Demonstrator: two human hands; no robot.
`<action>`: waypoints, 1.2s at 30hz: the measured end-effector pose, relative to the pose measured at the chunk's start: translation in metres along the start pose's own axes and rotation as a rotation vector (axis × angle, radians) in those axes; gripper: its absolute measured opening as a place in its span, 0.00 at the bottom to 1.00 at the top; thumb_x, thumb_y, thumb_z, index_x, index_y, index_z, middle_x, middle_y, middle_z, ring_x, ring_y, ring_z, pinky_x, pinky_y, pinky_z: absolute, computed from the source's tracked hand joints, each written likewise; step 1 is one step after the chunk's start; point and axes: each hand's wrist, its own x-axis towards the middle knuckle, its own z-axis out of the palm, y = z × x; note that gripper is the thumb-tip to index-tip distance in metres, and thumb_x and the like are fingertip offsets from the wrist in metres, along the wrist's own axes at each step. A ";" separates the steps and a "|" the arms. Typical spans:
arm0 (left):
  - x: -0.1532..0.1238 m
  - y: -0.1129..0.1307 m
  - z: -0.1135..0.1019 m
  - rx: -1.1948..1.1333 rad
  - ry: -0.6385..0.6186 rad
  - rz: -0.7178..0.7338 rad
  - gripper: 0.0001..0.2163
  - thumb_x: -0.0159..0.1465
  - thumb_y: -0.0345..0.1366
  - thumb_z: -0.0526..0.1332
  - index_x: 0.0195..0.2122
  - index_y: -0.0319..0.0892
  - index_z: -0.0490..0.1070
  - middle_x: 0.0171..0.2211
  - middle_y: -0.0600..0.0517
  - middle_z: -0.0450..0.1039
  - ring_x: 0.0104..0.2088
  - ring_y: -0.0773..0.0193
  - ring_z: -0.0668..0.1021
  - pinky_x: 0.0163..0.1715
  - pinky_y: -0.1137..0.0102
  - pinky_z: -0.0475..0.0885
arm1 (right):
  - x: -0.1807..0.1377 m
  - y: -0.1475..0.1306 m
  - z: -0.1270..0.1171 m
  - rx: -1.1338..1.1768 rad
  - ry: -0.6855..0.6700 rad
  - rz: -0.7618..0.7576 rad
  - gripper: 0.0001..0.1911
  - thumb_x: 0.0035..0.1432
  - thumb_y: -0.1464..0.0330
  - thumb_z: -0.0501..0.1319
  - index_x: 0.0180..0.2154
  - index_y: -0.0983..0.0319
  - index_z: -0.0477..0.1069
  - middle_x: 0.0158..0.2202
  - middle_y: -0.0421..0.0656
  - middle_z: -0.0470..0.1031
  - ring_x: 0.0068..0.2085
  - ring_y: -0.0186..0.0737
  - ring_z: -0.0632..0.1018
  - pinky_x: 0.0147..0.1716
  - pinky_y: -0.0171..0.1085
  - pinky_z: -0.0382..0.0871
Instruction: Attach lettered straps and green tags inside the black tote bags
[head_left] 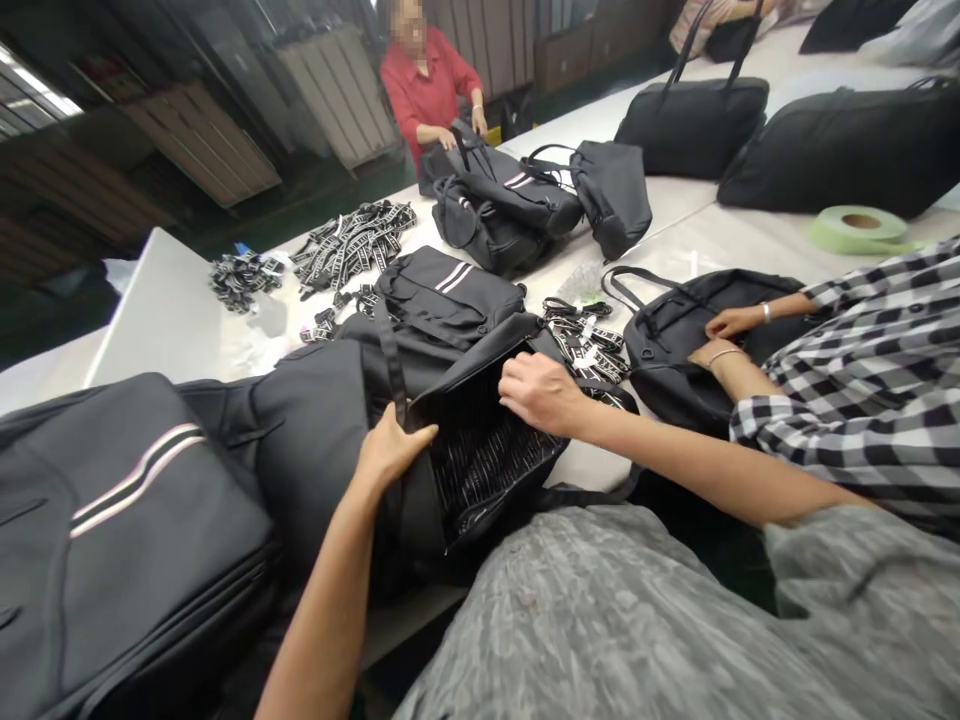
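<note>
A black bag (322, 430) lies open at the near edge of the white table (172, 310), showing its striped lining (487, 450). My left hand (390, 450) grips the left rim of the opening, fingers curled over the edge. My right hand (536, 395) is closed on the right rim of the same opening, pulling it apart. Another black bag with pink-white stripes (120, 530) rests at the near left, beside my left arm.
A person in a checked shirt (862, 400) at my right has both hands on another black bag (675, 330). A person in red (427, 85) handles bags (502, 205) at the far end. Heaps of striped straps (352, 240), a green tape roll (859, 228) and larger bags (694, 125) lie around.
</note>
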 end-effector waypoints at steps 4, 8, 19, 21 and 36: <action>-0.041 0.003 0.013 -0.133 -0.035 -0.067 0.21 0.47 0.41 0.66 0.43 0.42 0.70 0.36 0.45 0.77 0.38 0.50 0.78 0.35 0.65 0.70 | 0.039 -0.055 0.030 0.216 -0.499 0.035 0.18 0.53 0.58 0.64 0.40 0.64 0.74 0.38 0.49 0.77 0.39 0.46 0.76 0.34 0.38 0.67; -0.051 -0.001 0.023 -0.414 -0.071 -0.127 0.10 0.46 0.38 0.63 0.30 0.40 0.71 0.25 0.50 0.74 0.28 0.58 0.76 0.28 0.69 0.69 | 0.053 -0.078 0.063 0.224 -0.648 0.110 0.24 0.47 0.55 0.69 0.40 0.67 0.77 0.40 0.54 0.78 0.41 0.52 0.78 0.33 0.39 0.69; -0.057 0.006 0.022 -0.516 -0.097 -0.117 0.12 0.46 0.38 0.64 0.31 0.37 0.73 0.24 0.51 0.74 0.25 0.62 0.74 0.25 0.72 0.68 | 0.006 -0.068 0.074 0.380 -0.481 -0.007 0.16 0.66 0.62 0.50 0.41 0.60 0.74 0.37 0.47 0.79 0.37 0.42 0.79 0.32 0.34 0.64; -0.057 0.004 0.022 -0.448 -0.105 -0.089 0.12 0.47 0.38 0.63 0.32 0.37 0.74 0.24 0.52 0.74 0.26 0.61 0.75 0.26 0.71 0.69 | 0.009 -0.065 0.070 0.347 -0.479 0.013 0.18 0.67 0.62 0.47 0.42 0.60 0.74 0.38 0.47 0.79 0.37 0.41 0.79 0.32 0.34 0.64; -0.036 0.005 0.010 -0.477 -0.198 -0.133 0.21 0.45 0.44 0.67 0.37 0.36 0.75 0.33 0.44 0.79 0.36 0.51 0.79 0.36 0.63 0.74 | 0.053 -0.027 0.053 -0.026 -0.233 0.149 0.12 0.58 0.77 0.53 0.39 0.69 0.74 0.41 0.55 0.76 0.43 0.47 0.77 0.38 0.40 0.69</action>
